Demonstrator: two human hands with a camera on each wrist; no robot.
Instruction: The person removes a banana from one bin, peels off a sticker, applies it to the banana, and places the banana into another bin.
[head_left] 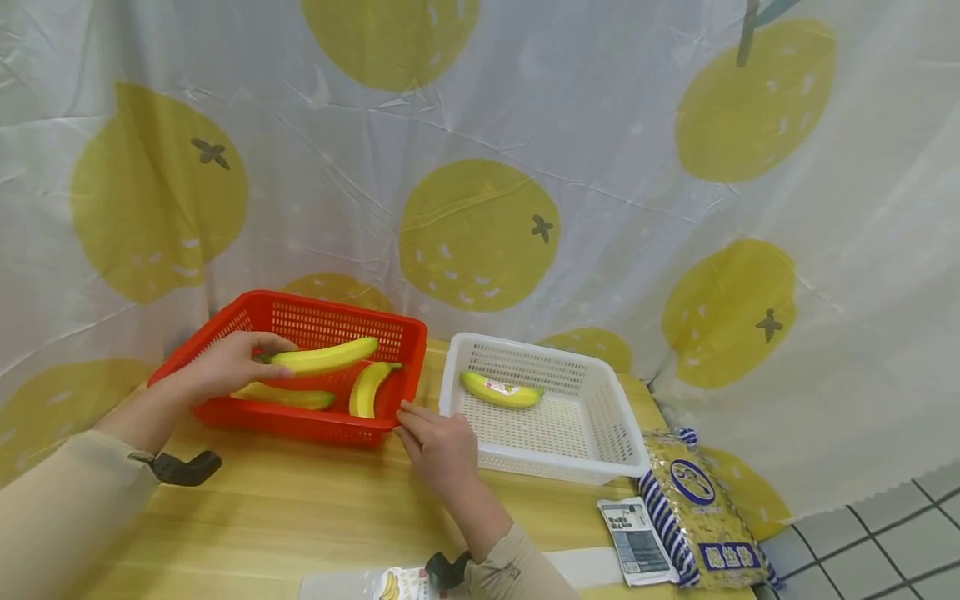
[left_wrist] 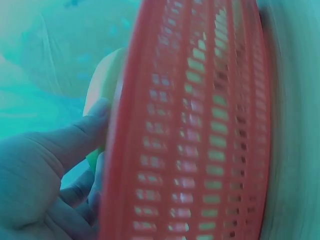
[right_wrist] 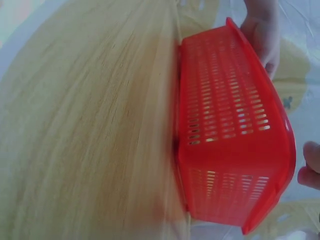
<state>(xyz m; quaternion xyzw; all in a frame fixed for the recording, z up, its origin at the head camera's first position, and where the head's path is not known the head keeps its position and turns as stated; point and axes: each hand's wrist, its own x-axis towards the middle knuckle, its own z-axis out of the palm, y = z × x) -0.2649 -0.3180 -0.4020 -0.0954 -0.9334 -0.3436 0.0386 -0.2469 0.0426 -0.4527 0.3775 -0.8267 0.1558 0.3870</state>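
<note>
My left hand (head_left: pixel 236 362) grips a yellow banana (head_left: pixel 326 358) by its stem end, over the red basket (head_left: pixel 300 429). In the left wrist view the thumb lies along the banana (left_wrist: pixel 102 82), partly hidden behind the basket's wall (left_wrist: pixel 200 140). Two other bananas lie in this basket: one (head_left: pixel 288 396) below my left hand and a curved one (head_left: pixel 367 390) at its right side. My right hand (head_left: pixel 442 446) is at the basket's front right corner, fingers reaching toward the rim. Only its fingertips (right_wrist: pixel 311 165) show in the right wrist view, just beyond the rim.
To the right stands a white basket (head_left: pixel 525 462) holding one labelled banana (head_left: pixel 502 390). A bag of yellow food (head_left: pixel 701 508) and a small silver packet (head_left: pixel 637 542) lie by the table's right edge. A printed wrapper (head_left: pixel 397 583) sits at the front, and a fruit-patterned curtain (head_left: pixel 600 242) hangs behind.
</note>
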